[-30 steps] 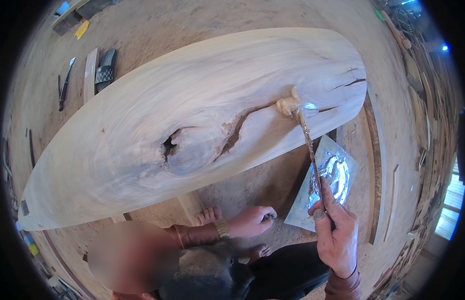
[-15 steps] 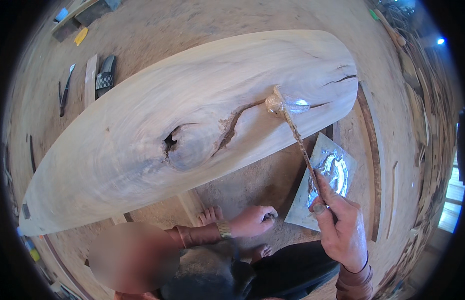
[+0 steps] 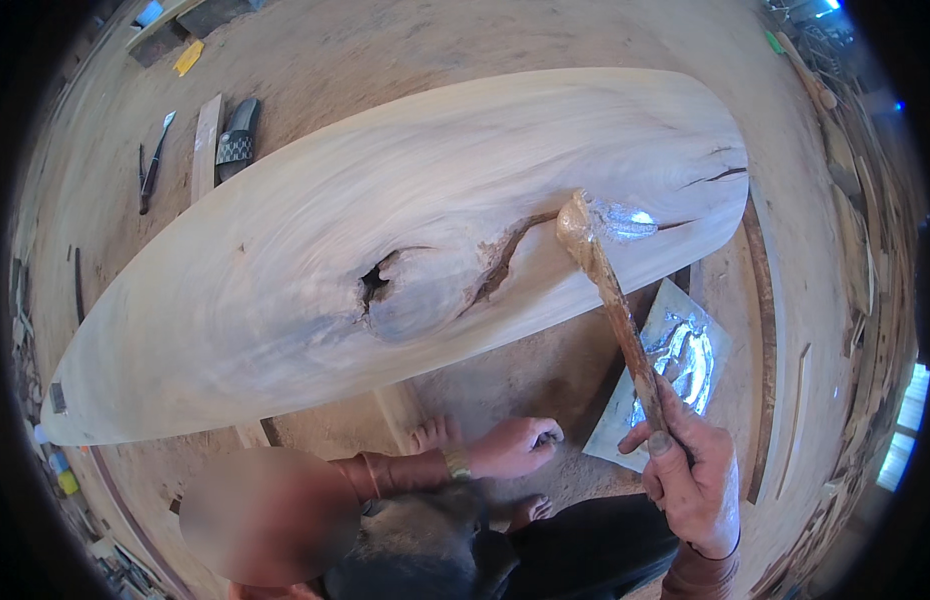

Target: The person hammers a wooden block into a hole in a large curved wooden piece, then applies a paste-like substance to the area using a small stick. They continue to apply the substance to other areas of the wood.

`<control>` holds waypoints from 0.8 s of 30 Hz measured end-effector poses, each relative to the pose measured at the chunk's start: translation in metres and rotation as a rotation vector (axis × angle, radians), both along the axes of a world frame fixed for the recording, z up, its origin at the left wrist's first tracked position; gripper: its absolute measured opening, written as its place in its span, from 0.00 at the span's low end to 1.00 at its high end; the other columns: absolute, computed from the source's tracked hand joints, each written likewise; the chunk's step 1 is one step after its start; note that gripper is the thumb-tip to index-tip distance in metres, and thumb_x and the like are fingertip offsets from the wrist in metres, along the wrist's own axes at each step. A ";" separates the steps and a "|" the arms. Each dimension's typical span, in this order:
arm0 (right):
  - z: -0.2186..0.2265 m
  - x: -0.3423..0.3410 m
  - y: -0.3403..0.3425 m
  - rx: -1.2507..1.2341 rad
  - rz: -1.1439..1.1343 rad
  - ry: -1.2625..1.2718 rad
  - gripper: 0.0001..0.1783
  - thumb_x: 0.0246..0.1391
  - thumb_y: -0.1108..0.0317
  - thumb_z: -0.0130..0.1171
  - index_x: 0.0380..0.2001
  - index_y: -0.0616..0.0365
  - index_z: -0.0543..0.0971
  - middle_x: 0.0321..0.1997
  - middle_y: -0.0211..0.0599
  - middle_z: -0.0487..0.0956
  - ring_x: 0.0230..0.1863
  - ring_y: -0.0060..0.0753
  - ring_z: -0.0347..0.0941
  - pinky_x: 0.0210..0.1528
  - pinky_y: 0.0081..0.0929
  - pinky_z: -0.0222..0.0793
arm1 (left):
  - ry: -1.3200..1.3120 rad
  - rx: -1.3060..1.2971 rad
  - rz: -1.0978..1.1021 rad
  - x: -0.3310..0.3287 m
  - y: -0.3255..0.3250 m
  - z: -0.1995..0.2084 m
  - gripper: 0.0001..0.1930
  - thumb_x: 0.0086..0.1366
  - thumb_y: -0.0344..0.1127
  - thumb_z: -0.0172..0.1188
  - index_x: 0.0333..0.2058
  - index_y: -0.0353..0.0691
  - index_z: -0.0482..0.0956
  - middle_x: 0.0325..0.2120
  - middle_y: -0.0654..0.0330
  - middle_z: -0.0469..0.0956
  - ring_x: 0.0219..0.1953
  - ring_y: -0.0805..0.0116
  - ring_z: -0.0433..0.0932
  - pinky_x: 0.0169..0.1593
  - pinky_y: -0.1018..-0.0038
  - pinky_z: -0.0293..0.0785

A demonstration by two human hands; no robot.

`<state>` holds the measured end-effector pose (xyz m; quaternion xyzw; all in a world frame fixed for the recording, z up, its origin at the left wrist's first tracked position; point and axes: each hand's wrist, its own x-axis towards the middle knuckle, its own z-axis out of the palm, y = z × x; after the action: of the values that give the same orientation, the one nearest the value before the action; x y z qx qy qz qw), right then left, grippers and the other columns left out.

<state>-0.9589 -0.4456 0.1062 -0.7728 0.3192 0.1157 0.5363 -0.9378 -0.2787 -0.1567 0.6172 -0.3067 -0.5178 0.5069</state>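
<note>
In my right hand (image 3: 697, 480) is a flat wooden stick (image 3: 625, 325), gripped near its lower end. A brown, gooey lump coats its far tip, which touches a wooden slab (image 3: 285, 250) beside a long crack (image 3: 500, 265). Shiny wet filler (image 3: 625, 220) lies over the crack just right of the tip. Left of the crack, the slab has a dark knot hole (image 3: 373, 284). A flat sheet (image 3: 615, 430) smeared with glossy wet material lies under the stick, near my right hand. My left hand (image 3: 515, 446) is curled closed near my knee, touching no tool I can see.
Wooden supports (image 3: 397, 405) show beneath the slab on the dirt floor. Beyond it lie a slipper (image 3: 238, 135), a wood strip (image 3: 207, 145) and a brush (image 3: 157, 163). A long timber (image 3: 763, 340) stands right of the slab; stacked wood pieces (image 3: 875, 300) line the right side.
The stick has rolled in my right hand, so its broad face now shows instead of its thin edge. The shiny patch looks slightly longer. The view has shifted a little; my left hand stays curled.
</note>
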 end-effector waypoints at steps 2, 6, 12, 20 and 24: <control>-0.001 0.001 -0.003 0.015 0.009 -0.002 0.27 0.64 0.78 0.49 0.66 0.65 0.73 0.32 0.32 0.81 0.23 0.14 0.70 0.28 0.17 0.67 | -0.002 0.000 -0.016 0.001 0.000 0.001 0.15 0.67 0.37 0.59 0.48 0.34 0.81 0.37 0.44 0.85 0.40 0.48 0.86 0.46 0.61 0.80; 0.005 -0.001 -0.027 -0.031 0.174 -0.043 0.28 0.59 0.79 0.53 0.64 0.65 0.75 0.31 0.35 0.80 0.22 0.20 0.71 0.28 0.22 0.68 | -0.015 0.023 -0.029 0.002 0.000 0.006 0.15 0.67 0.37 0.59 0.49 0.36 0.81 0.36 0.45 0.85 0.39 0.48 0.86 0.44 0.61 0.80; 0.002 0.017 -0.074 -0.921 0.751 -0.500 0.33 0.41 0.79 0.66 0.55 0.51 0.84 0.27 0.35 0.74 0.23 0.40 0.71 0.25 0.34 0.67 | 0.010 0.046 -0.007 -0.001 0.002 0.003 0.15 0.66 0.37 0.60 0.48 0.37 0.81 0.38 0.45 0.85 0.41 0.48 0.85 0.45 0.61 0.80; 0.014 0.097 -0.119 -1.240 1.312 -0.733 0.27 0.39 0.71 0.74 0.47 0.36 0.89 0.23 0.26 0.66 0.20 0.31 0.65 0.20 0.31 0.57 | -0.061 0.015 0.044 -0.001 0.009 -0.004 0.14 0.66 0.36 0.60 0.46 0.36 0.81 0.36 0.45 0.85 0.39 0.47 0.85 0.44 0.59 0.79; 0.016 0.138 -0.128 -1.244 1.400 -0.809 0.26 0.40 0.72 0.73 0.47 0.39 0.89 0.23 0.27 0.65 0.21 0.31 0.66 0.21 0.32 0.58 | -0.074 0.001 0.057 0.004 0.008 -0.004 0.14 0.66 0.37 0.60 0.47 0.36 0.82 0.35 0.45 0.85 0.38 0.47 0.85 0.43 0.59 0.79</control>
<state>-0.8210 -0.5738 0.1221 -0.9087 -0.4061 -0.0527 -0.0806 -0.9341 -0.2705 -0.1612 0.6447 -0.3073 -0.4801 0.5094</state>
